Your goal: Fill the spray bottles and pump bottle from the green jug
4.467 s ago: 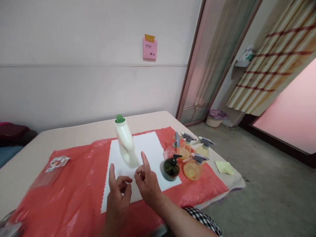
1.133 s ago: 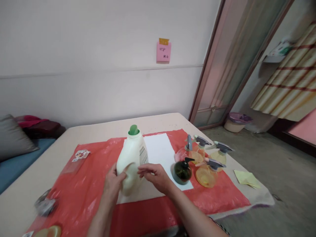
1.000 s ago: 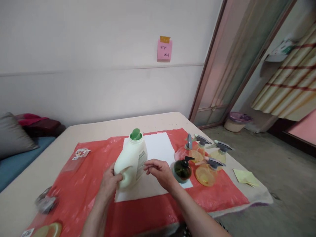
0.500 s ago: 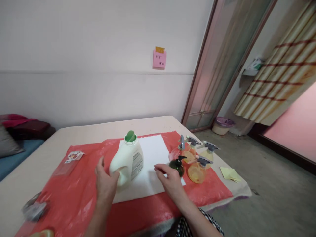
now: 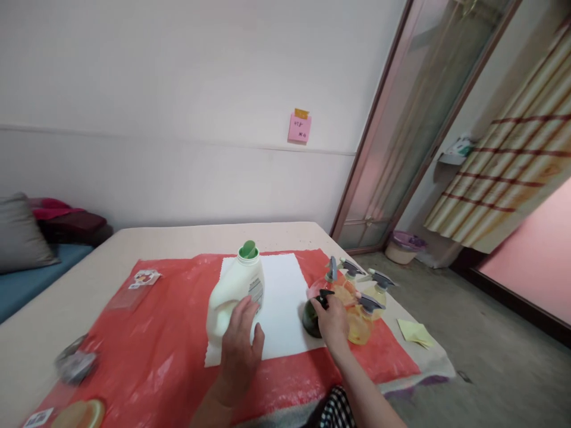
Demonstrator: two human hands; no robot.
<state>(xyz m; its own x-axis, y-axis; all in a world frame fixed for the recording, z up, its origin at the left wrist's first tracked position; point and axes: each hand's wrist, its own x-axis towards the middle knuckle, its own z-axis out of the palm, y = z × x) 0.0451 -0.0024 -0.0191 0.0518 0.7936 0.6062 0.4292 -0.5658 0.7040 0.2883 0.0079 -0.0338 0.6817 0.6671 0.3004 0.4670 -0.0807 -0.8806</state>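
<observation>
A white detergent jug (image 5: 235, 288) with a green cap stands on a white sheet (image 5: 281, 297) laid over a red plastic sheet (image 5: 151, 333). My left hand (image 5: 239, 346) lies with fingers spread just in front of the jug, fingertips at its base. My right hand (image 5: 332, 321) is wrapped around a small dark green pump bottle (image 5: 310, 318) at the white sheet's right edge. Right behind it stand several orange and yellow spray bottles (image 5: 357, 297) with grey trigger heads.
The beige table (image 5: 178, 238) ends at the right, near yellow sticky notes (image 5: 413, 333). A small packet (image 5: 143, 277) lies on the red sheet's left side, a grey object (image 5: 74, 364) and a round yellow lid (image 5: 80, 413) near the front left corner. A cushioned bench (image 5: 27, 261) sits left.
My left hand has let go of the jug's handle and now lies open in front of it. My right hand moved right and closed on the dark green pump bottle.
</observation>
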